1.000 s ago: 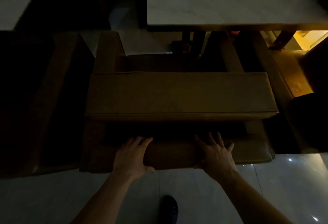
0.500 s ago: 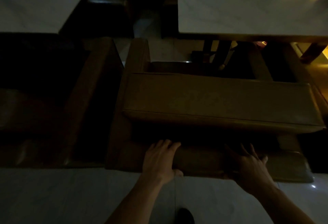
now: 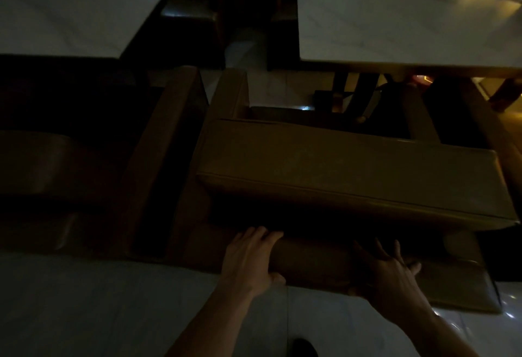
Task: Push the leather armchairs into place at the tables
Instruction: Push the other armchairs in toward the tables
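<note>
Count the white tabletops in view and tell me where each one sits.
2. The left tabletop sits at the upper left, the right tabletop at the upper right, beyond the armchair. Others may lie outside the frame.

The armchair point(image 3: 339, 176) stands before the right table point(image 3: 395, 17), a second armchair point(image 3: 158, 159) just left, before the left table point(image 3: 70, 12).

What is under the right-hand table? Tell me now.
Under the right table, dark table legs and pale floor show, with the arms of the armchair reaching toward them. Further back is too dark to read, and the armchair's back cushion covers its seat.
</note>
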Demonstrator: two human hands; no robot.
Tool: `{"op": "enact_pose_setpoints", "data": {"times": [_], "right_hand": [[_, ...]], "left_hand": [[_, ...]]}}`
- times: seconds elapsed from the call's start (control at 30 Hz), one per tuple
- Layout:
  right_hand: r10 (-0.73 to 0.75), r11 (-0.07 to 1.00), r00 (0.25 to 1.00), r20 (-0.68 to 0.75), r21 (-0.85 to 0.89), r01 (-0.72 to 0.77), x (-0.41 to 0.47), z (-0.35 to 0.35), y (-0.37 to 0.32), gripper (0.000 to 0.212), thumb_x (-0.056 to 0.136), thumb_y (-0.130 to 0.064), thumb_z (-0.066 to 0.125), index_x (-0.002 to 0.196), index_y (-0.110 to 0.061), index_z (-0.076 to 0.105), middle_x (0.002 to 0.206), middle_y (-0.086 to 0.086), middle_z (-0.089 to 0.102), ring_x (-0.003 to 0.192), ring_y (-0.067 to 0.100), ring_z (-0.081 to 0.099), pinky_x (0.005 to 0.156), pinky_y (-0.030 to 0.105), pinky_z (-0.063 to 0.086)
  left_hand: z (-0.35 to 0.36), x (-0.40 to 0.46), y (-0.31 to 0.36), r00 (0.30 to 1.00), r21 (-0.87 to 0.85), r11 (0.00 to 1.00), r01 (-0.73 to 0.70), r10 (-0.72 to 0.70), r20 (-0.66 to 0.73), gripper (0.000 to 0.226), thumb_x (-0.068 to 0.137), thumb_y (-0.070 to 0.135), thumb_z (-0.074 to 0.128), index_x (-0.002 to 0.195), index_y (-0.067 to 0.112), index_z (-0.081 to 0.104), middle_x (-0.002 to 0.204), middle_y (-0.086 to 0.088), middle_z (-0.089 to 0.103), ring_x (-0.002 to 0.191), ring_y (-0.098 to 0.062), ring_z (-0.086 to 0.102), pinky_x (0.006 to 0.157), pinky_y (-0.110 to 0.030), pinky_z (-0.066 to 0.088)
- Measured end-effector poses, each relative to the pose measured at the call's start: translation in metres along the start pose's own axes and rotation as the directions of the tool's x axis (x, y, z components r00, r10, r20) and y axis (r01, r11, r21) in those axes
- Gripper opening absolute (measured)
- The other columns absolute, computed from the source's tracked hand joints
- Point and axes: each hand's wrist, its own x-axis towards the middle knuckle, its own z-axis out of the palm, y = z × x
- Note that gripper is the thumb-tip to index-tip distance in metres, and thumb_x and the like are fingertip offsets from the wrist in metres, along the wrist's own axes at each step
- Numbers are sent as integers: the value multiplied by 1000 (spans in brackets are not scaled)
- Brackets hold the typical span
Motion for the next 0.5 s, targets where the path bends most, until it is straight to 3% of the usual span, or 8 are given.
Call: {"op": "enact_pose_setpoints", "data": {"times": [0.5], "right_hand": [[22,1000,991,133,0,-22,5,0,-4,101,84,-57,67,150,-53,-10,165,1,-18,146,40,-24,108,80,4]], "left_hand": [[-3,-6,-13,996,-9,1000,-18,18,88,96,64,65,75,145,43,28,146,11,38,132,-17,35,110,-39,26]]}}
